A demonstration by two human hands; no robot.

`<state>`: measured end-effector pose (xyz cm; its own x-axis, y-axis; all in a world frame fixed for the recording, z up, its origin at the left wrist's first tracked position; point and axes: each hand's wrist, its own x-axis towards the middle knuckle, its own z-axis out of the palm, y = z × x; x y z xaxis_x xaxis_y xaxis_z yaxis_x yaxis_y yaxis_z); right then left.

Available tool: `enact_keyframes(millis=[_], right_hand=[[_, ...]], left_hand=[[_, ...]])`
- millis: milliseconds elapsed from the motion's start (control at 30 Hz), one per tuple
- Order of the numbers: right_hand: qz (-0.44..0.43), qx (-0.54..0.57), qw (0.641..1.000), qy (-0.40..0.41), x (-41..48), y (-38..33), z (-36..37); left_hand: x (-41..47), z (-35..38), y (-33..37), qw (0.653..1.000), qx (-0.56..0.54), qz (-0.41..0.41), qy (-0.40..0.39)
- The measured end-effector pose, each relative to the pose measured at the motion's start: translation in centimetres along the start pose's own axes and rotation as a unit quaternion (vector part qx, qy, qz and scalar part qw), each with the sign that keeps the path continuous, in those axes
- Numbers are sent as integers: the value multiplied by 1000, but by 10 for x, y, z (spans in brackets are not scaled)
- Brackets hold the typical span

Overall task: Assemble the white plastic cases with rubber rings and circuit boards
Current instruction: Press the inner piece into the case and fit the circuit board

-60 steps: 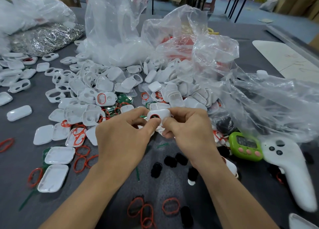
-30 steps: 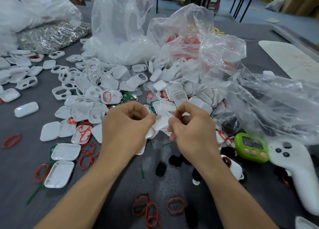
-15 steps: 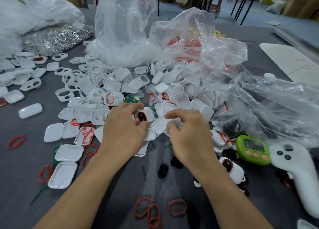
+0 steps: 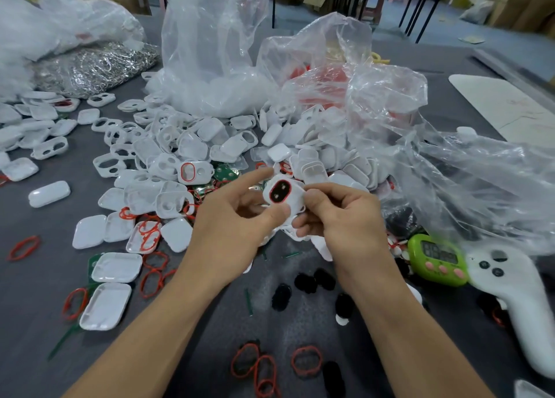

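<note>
Both hands hold one white plastic case (image 4: 286, 198) above the table's middle; its front shows a black oval window with a red rubber ring around it. My left hand (image 4: 237, 217) pinches its lower left edge with the thumb, the index finger stretched out behind its top. My right hand (image 4: 339, 214) grips its right side with curled fingers. Behind lies a heap of white case halves (image 4: 192, 148). Green circuit boards (image 4: 223, 172) peek out of the heap. Red rubber rings (image 4: 306, 360) lie at the front.
Clear plastic bags (image 4: 375, 103) rise behind and to the right. A green timer (image 4: 438, 259) and a white controller (image 4: 516, 301) lie at right. Black oval pads (image 4: 282, 297) sit between my forearms. White lids (image 4: 105, 306) and a bag of metal clips (image 4: 93, 67) are at left.
Both hands went down to the heap, then rose again. The case with the black window now sits raised between both hands, its front turned towards me.
</note>
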<state>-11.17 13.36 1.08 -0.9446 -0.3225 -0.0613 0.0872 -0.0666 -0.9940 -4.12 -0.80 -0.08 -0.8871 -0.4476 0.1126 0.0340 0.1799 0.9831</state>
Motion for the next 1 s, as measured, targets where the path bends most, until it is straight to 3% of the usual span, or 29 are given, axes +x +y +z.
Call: enact_keyframes(millis=[133, 333, 767, 1000], right_hand=[[37, 40, 999, -2, -1, 2, 4], [-35, -62, 997, -42, -5, 3, 6], [-9, -23, 996, -88, -12, 1, 6], [20, -51, 993, -103, -7, -4, 4]], left_hand=[[-5, 7, -2, 1000, 13, 19, -19], [-3, 10, -5, 1000, 19, 17, 9], [-5, 8, 3, 994, 12, 105, 5], [-3, 10, 0, 996, 10, 87, -13]])
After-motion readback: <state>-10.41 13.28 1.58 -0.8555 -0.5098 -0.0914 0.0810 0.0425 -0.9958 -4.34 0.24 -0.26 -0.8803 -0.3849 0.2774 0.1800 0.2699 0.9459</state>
